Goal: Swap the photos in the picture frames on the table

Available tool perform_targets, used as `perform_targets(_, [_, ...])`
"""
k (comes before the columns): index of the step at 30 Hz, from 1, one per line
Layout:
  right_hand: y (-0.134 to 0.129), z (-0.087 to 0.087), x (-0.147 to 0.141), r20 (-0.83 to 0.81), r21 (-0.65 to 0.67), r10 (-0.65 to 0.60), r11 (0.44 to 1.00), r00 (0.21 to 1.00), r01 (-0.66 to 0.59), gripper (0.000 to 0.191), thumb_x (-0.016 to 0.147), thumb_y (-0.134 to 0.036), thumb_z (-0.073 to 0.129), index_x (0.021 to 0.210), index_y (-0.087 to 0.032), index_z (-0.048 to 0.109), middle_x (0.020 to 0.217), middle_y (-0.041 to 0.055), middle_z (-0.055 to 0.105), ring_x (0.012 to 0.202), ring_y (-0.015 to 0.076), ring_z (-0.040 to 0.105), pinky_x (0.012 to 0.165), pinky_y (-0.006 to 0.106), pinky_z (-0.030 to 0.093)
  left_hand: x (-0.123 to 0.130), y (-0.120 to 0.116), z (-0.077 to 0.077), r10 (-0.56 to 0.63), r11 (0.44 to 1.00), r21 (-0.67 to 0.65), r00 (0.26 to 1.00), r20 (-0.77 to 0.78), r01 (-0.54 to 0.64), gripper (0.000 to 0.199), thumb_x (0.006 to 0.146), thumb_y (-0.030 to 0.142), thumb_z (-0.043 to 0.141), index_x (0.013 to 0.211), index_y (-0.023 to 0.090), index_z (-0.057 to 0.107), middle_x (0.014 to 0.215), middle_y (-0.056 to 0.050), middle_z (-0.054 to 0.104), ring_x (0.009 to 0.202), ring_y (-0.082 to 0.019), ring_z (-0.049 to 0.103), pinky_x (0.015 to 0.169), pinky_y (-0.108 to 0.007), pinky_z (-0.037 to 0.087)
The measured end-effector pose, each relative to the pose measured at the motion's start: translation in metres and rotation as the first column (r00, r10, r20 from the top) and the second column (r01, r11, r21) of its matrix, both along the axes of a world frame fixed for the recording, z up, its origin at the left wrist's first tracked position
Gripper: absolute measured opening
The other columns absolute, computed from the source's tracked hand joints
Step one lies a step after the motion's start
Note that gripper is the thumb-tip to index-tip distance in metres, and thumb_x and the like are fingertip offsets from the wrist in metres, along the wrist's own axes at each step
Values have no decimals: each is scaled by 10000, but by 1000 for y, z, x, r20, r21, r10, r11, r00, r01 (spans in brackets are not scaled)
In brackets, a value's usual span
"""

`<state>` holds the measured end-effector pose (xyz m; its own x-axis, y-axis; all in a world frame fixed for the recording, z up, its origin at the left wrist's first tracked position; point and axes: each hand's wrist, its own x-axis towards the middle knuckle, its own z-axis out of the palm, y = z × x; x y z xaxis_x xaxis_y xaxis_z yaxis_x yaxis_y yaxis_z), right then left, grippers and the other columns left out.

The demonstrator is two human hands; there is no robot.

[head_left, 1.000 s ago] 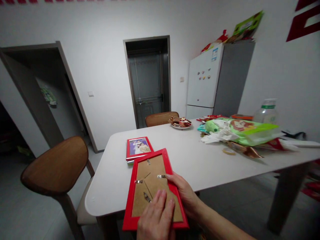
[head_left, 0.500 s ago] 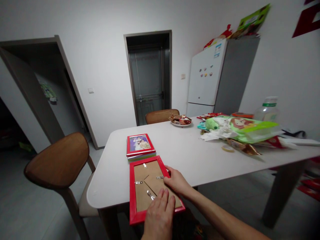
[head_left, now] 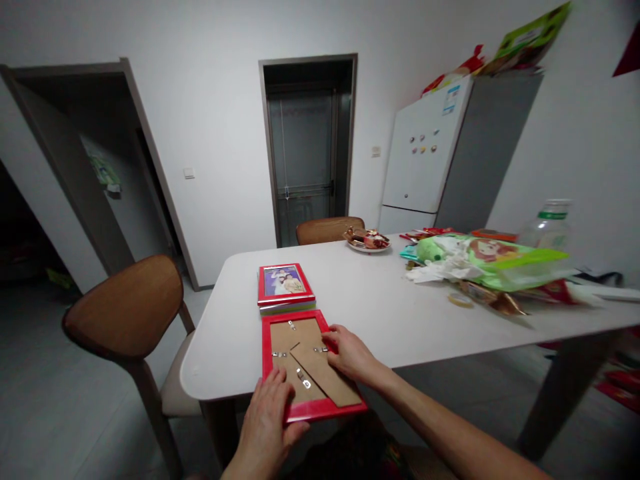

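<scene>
So the white table (head_left: 350, 287) takes up most of the foreground, and the red photo frame (head_left: 307, 363) is the bit that's changed: it was tipped up a second ago, now it lies back side up, pretty flat, far end over the tabletop and near end sticking out past the edge. Can't tell if it's actually resting on the table. Just beyond it is the little stack of frames (head_left: 286, 287), top one picture side up. Left hand (head_left: 267, 410) was lying over the lower back, now it's at the near left corner, loosely open, fingers on the rim and thumb spread away, so more touching than gripping imo. Right hand (head_left: 353, 353) is curled closed on the right edge, same spot as earlier. For the job at hand I'd say that means the frame is steadied from both sides and the back is way less covered: the stand flap (head_left: 333, 377) is in plain view, its low end over the rim, plus the small metal clips (head_left: 293, 325)
</scene>
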<state>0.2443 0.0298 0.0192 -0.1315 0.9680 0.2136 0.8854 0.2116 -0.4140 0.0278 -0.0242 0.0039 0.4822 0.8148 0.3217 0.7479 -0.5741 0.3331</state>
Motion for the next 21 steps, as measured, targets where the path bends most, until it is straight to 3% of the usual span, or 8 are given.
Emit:
perform_targets(4, [4, 4, -3, 105, -19, -21, 1000, 994, 23, 195, 693, -163, 436, 735, -161, 627, 860, 65, 559, 790, 147, 532, 695, 215, 355, -2, 1, 7, -20, 998, -57, 999, 30, 22, 257, 613, 235, 667, 832, 156, 559, 1186, -158, 505, 1136, -273, 416, 942, -453, 343])
perform_targets(11, [9, 0, -12, 164, 35, -101, 995, 981, 96, 235, 766, -220, 412, 825, -193, 638, 870, 67, 545, 763, 149, 547, 640, 223, 358, -2, 2, 10, 1, 996, -85, 999, 53, 3, 234, 610, 236, 670, 796, 160, 552, 1171, -152, 518, 1135, -276, 416, 951, -459, 321])
perform_targets(18, [12, 1, -23, 250, 32, -146, 989, 957, 143, 238, 797, -262, 399, 848, -190, 620, 888, 83, 529, 730, 167, 559, 585, 244, 355, -6, 11, -2, 32, 999, -47, 993, 117, -27, 457, 605, 219, 664, 1031, 169, 508, 1159, -138, 529, 1103, -269, 452, 934, -471, 335])
perform_targets(21, [15, 2, -24, 278, 32, -158, 987, 947, 155, 235, 800, -264, 397, 867, -190, 609, 896, 87, 528, 723, 172, 561, 580, 250, 357, -7, 12, -2, 24, 999, -48, 993, 116, -18, 453, 601, 233, 673, 1023, 180, 516, 1140, -128, 542, 1091, -274, 461, 923, -474, 345])
